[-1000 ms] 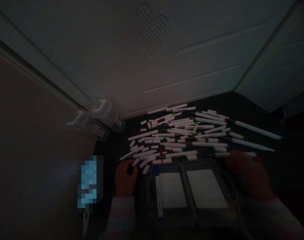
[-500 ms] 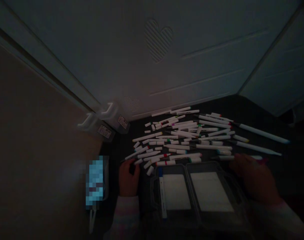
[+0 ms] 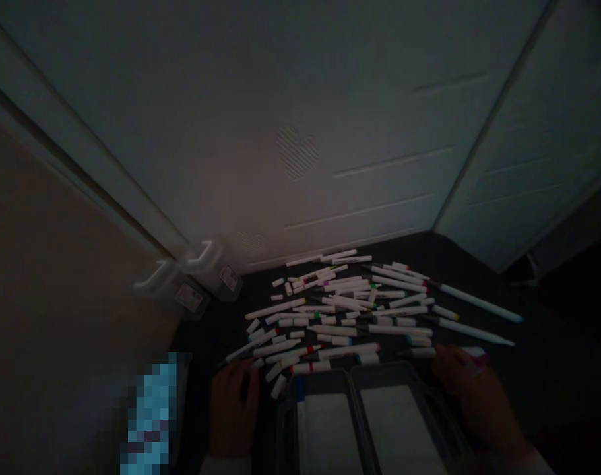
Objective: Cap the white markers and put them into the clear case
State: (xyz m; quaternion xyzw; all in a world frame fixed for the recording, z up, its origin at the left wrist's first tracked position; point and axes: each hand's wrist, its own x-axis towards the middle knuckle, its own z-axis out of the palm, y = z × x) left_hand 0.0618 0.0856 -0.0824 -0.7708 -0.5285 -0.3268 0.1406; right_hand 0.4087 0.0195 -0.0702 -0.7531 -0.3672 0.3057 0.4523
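Observation:
The scene is very dark. A scatter of white markers (image 3: 349,310) and loose caps lies on a dark surface. Below it sits an open grey case (image 3: 364,422) with two pale compartments. My left hand (image 3: 233,412) rests left of the case, fingers curled round a dark marker at the pile's lower left edge. My right hand (image 3: 475,399) lies at the case's right side, fingers bent over the end of a white marker (image 3: 446,351) with a pink tip.
Two clear plastic containers (image 3: 191,284) with labels stand at the left by a pale wall panel (image 3: 300,152) bearing a heart relief. Two long white pens (image 3: 478,316) lie at the right of the pile. A blurred blue patch (image 3: 149,415) is at lower left.
The view has tilted up, so the pile, case and hands sit lower in the frame. Both hands keep their places beside the case.

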